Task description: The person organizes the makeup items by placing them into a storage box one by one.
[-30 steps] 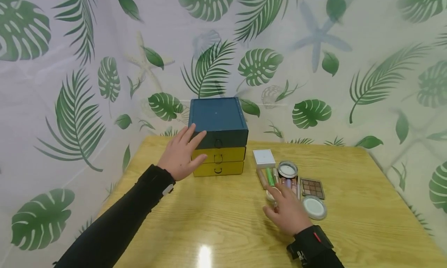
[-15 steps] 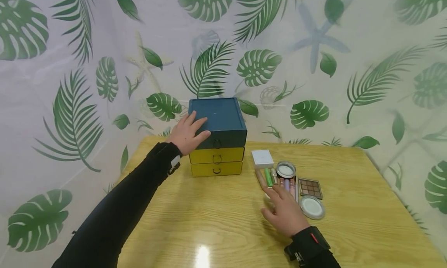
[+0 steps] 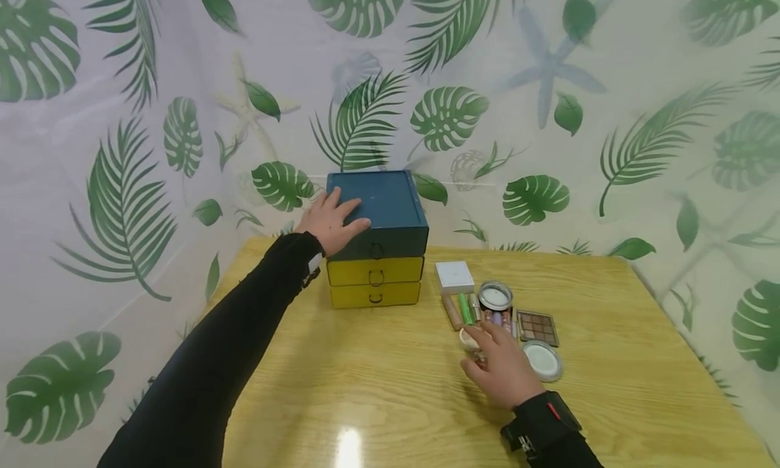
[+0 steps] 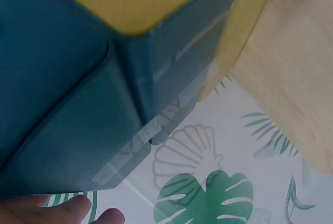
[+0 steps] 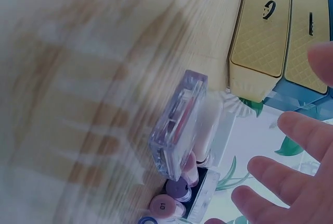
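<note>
A small drawer chest has a dark blue top (image 3: 380,200) and two yellow drawers (image 3: 350,271) with ring pulls. My left hand (image 3: 331,223) lies spread over the top's left front edge, holding nothing. In the left wrist view its fingertips (image 4: 75,208) show along the edge of the blue casing (image 4: 83,135). My right hand (image 3: 507,368), fingers apart, is over the near side of a makeup group. Beside its fingertips is a small round white item (image 3: 469,338). A clear-sided case (image 5: 179,122) stands near those fingers in the right wrist view; the hand partly hides the tubes.
Around the right hand lie a white square box (image 3: 454,277), a brown tube (image 3: 451,312), a green tube (image 3: 466,309), a round compact (image 3: 495,295), an eyeshadow palette (image 3: 537,327) and another round compact (image 3: 543,359). A leaf-patterned cloth (image 3: 451,34) hangs behind the wooden table (image 3: 365,373).
My left hand has moved up and back, from in front of the chest's left side onto its blue top. The right hand stays nearly in place over the makeup.
</note>
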`<state>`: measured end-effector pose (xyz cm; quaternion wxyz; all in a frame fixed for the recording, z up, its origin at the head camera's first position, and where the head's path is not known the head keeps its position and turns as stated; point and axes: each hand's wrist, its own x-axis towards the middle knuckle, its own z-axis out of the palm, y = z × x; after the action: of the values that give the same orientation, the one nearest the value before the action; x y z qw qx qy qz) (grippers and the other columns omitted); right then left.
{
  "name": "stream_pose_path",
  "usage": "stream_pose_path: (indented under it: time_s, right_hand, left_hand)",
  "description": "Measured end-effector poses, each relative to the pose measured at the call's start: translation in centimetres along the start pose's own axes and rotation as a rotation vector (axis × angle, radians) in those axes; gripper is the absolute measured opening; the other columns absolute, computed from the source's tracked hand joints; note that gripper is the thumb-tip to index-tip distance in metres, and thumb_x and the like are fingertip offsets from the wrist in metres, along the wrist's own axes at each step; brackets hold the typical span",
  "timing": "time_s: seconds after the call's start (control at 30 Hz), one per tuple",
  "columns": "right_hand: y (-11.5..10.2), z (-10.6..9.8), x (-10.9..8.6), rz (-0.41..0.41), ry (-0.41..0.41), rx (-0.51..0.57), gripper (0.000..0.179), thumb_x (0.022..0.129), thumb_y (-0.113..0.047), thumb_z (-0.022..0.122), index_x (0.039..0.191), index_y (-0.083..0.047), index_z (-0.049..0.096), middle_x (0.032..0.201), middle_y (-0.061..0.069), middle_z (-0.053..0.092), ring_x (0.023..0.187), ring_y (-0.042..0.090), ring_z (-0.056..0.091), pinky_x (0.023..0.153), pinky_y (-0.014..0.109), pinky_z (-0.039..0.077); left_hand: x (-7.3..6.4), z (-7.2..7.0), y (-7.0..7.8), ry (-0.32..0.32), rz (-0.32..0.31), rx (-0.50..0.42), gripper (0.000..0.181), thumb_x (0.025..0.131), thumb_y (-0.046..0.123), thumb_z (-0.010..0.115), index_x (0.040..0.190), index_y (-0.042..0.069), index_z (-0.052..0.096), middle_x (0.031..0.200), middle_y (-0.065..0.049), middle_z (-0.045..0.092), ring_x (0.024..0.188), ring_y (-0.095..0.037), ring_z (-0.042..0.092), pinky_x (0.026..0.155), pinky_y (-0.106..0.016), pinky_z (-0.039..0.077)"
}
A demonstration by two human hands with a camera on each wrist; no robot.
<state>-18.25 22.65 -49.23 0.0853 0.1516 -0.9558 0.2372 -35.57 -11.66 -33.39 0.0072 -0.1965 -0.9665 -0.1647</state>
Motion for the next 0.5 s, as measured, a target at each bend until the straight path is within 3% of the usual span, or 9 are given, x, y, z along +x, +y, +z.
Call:
stream_pose_path:
  time_s: [0.13,0.27,0.37,0.5]
  right_hand:
    - [-0.4,0.7,0.5,-0.006,-0.017,0.008,0.055,0.099,-0.024,0.069,0.149,-0.010,0.052,0.152,0.029,0.040,0.137,0.051,0.038,0.111,0.064,0.046]
    - [-0.8,1.1,1.2,-0.017,-0.024,0.020,0.056,0.098,-0.024,0.070,0.148,-0.008,0.052,0.150,0.029,0.041,0.137,0.050,0.040,0.109,0.064,0.047]
    - [-1.4,1.2,2.1,-0.042,-0.032,0.000,0.058,0.098,-0.026,0.070,0.150,-0.009,0.050,0.150,0.028,0.041,0.139,0.049,0.038,0.115,0.065,0.042]
    - [-3.3,0.7,4.2,-0.114,-0.038,-0.048,0.061,0.099,-0.029,0.069,0.153,-0.011,0.047,0.153,0.024,0.040,0.142,0.046,0.035,0.122,0.061,0.033]
  left_hand:
    - [0.2,-0.1,-0.4,-0.011,-0.032,0.023,0.068,0.107,0.057,0.041,0.162,0.021,0.029,0.169,-0.017,0.007,0.153,-0.042,0.002,0.131,-0.059,0.012]
    - [0.5,0.0,-0.5,-0.030,-0.030,0.024,0.068,0.107,0.058,0.039,0.163,0.020,0.029,0.169,-0.016,0.010,0.154,-0.041,0.000,0.132,-0.054,0.006]
    - [0.6,0.1,-0.4,-0.027,-0.017,0.004,0.069,0.107,0.058,0.039,0.162,0.020,0.029,0.168,-0.016,0.012,0.154,-0.040,0.000,0.133,-0.049,0.000]
    - [0.7,0.3,-0.6,-0.020,-0.010,-0.034,0.068,0.106,0.057,0.042,0.162,0.019,0.030,0.168,-0.016,0.013,0.154,-0.040,0.000,0.133,-0.049,0.001]
